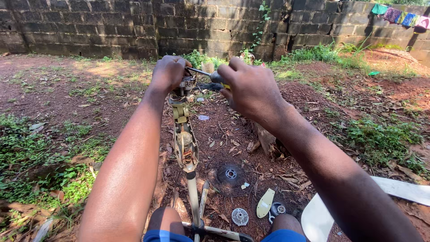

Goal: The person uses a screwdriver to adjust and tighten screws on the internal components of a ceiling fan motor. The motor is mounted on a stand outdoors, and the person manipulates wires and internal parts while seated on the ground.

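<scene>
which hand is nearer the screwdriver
Right. The right hand grips the screwdriver by its handle. The left hand is clasped around the top of the upright machine, just beside the screwdriver's tip.

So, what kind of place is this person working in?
Most likely a backyard: bare soil with dry leaves, a grey block wall, and laundry hanging over it. Fan parts lie on the ground.

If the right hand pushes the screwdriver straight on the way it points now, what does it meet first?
The right hand aims the screwdriver leftward, so it would probably first meet the top of the stripped fan stand, right under the left hand. Depth is unclear; the tip may already touch.
</scene>
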